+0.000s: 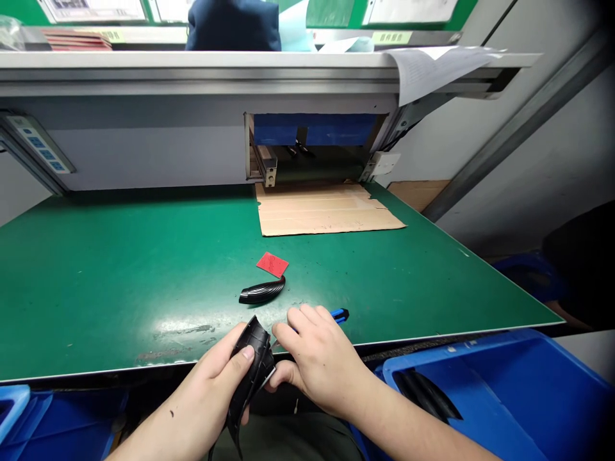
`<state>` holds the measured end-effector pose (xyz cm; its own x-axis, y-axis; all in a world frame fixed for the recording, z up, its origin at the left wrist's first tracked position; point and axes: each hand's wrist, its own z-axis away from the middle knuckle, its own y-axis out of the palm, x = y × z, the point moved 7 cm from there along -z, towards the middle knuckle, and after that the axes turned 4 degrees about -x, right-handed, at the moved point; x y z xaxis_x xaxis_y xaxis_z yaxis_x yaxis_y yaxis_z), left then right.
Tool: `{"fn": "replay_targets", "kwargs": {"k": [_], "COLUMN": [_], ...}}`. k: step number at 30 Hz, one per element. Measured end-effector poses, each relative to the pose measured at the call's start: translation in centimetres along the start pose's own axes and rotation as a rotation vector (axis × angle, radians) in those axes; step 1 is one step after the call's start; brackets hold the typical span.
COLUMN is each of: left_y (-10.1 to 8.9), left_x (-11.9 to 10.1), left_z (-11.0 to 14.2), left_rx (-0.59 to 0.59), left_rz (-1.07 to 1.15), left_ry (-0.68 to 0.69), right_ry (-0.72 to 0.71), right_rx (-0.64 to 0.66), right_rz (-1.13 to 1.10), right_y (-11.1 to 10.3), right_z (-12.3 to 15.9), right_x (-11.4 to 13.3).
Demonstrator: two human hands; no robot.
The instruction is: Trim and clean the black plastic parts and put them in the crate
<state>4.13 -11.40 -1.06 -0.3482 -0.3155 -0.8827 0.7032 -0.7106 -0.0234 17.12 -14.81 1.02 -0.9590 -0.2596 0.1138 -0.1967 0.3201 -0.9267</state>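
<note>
My left hand [218, 371] grips a black curved plastic part [252, 368] at the near edge of the green table [120, 269], thumb pressed on its ribbed face. My right hand [319, 358] is closed beside it, thumb touching the part's right edge, fingers curled over a blue-tipped tool [340, 314] that sticks out past the knuckles. A second black curved part [262, 292] lies on the mat just beyond the hands. A small red square piece [272, 264] rests behind it.
A flat cardboard sheet [327, 210] lies before an opening in the grey back panel [312, 148]. A blue bin [504, 390] with black parts sits at lower right, another blue bin [19, 416] at lower left. A shelf [240, 61] overhead holds papers.
</note>
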Motion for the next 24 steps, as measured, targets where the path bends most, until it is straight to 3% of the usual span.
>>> {"fn": "replay_targets", "kwargs": {"k": [15,20,22,24], "left_y": [0.6,0.7,0.8,0.7], "left_x": [-1.7,-1.8,-1.8,-1.5], "left_z": [-0.3,0.0,-0.1,-0.3], "left_rx": [0.007,-0.018,-0.02,-0.019], "left_rz": [0.05,-0.008,-0.027,-0.026], "left_ry": [0.108,0.124,0.142,0.127], "right_ry": [-0.063,-0.078,-0.096,-0.133], "right_rx": [-0.049,0.008,0.064,0.149], "right_rz": [0.047,0.035,-0.065,-0.315], "right_y": [0.3,1.0,1.6,2.0], "right_z": [0.0,0.1,0.0,-0.1], "right_x": [0.5,0.3,0.0,-0.1]}}
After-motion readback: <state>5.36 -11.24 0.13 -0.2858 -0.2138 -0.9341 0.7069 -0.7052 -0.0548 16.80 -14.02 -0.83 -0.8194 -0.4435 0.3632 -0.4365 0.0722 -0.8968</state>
